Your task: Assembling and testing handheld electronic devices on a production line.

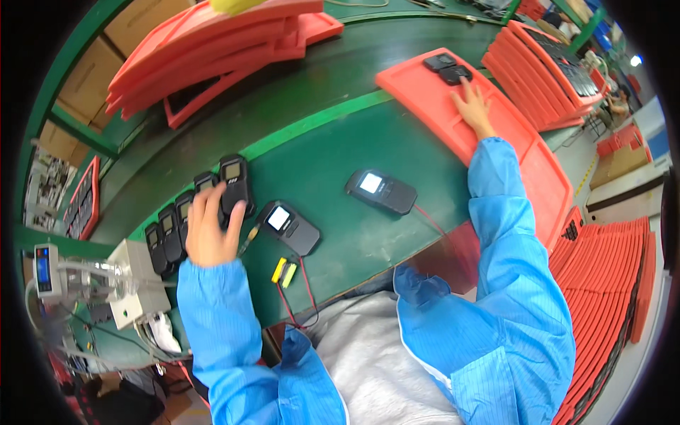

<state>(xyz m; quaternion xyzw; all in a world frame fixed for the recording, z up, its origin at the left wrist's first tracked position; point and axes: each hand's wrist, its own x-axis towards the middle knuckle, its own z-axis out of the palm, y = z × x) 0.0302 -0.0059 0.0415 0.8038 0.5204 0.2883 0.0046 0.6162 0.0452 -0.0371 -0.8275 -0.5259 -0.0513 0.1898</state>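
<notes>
My left hand (210, 230) rests with fingers stretched over a row of black handheld meters at the bench's left; its fingertips lie by the end black meter (241, 188). At the far right, my right hand (473, 112) is spread over a red tray (528, 170), its fingertips at a black device (453, 75) beside a second one (439, 62). Between my hands lie two meters with lit screens: one (303, 239) near my left hand, another (398, 195) towards the right. Red wires run from both. Two yellow cylindrical pieces (284, 272) lie below the left one.
Stacked red trays (219, 46) stand at the far left, with another red stack (524, 78) at the far right. Many more trays (602, 290) are piled at lower right. Beside the meter row sits a pale box (134, 280) with tubing and a small display unit (46, 273).
</notes>
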